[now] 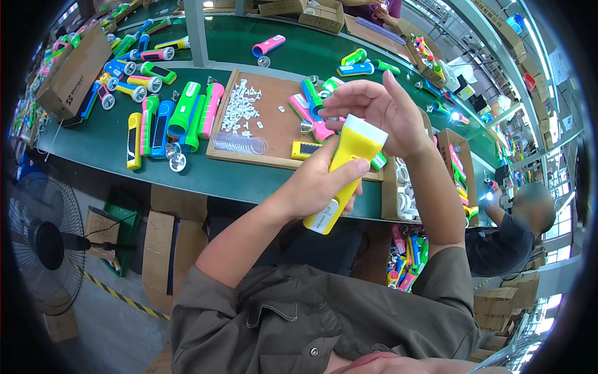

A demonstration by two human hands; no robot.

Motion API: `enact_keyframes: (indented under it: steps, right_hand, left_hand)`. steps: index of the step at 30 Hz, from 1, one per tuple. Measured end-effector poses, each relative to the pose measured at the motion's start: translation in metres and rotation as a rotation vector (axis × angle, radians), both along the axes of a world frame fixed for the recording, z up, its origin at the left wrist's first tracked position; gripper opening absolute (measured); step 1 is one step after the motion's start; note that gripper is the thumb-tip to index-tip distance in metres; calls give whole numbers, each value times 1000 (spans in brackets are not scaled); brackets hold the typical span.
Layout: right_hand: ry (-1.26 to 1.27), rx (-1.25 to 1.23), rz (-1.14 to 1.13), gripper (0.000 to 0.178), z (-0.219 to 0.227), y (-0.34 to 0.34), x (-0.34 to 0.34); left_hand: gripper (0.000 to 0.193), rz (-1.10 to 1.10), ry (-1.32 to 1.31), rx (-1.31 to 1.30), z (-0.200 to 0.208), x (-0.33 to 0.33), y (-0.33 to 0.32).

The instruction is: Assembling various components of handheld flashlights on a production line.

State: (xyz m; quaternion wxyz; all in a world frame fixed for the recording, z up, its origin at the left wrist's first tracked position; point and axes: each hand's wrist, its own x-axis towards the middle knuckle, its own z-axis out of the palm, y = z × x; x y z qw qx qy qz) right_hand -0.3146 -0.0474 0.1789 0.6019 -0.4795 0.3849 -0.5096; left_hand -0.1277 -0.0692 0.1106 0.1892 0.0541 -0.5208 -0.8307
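Observation:
A yellow flashlight (356,144) with a white head rim slants upward in front of me, its head at the upper right. My left hand (314,184) is wrapped round its body, thumb lying across the front. Beside the head, my right hand (398,118) is raised and open, palm toward the flashlight, fingers apart. Behind them lies a wooden tray (274,87) holding small white plastic parts (240,109), a row of clear discs (240,144) and a yellow flashlight body (304,149). Pink and blue flashlights (302,107) rest at its right side, partly hidden by my right hand.
Several colourful flashlights (184,109) stand left of the tray, near a cardboard box (75,75). A box of white rings (389,187) stands right. A green conveyor (233,40) runs behind. A fan (47,246) stands lower left; a co-worker (504,243) sits at right.

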Motion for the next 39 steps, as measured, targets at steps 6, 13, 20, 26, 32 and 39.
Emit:
enact_keyframes:
  steps: [6, 13, 20, 26, 32, 39]
  right_hand:
    - [230, -175, 156, 68, -7, 4, 6]
    - [422, -168, 94, 40, 9, 11, 15]
    - [434, -191, -182, 31, -4, 8, 15]
    - [-185, -189, -11, 64, -11, 8, 12]
    - [-1, -176, 148, 73, -19, 6, 3]
    - [485, -207, -357, 54, -11, 11, 0]
  left_hand:
    - [36, -88, 21, 155, -1, -1, 1]
    - [44, 644, 165, -686, -15, -27, 5]
    - [48, 800, -94, -778, -21, -36, 1]
    - [48, 413, -60, -539, -18, -24, -15]
    - [51, -388, 358, 334, -28, -27, -16]
    - [48, 178, 100, -85, -20, -22, -17]
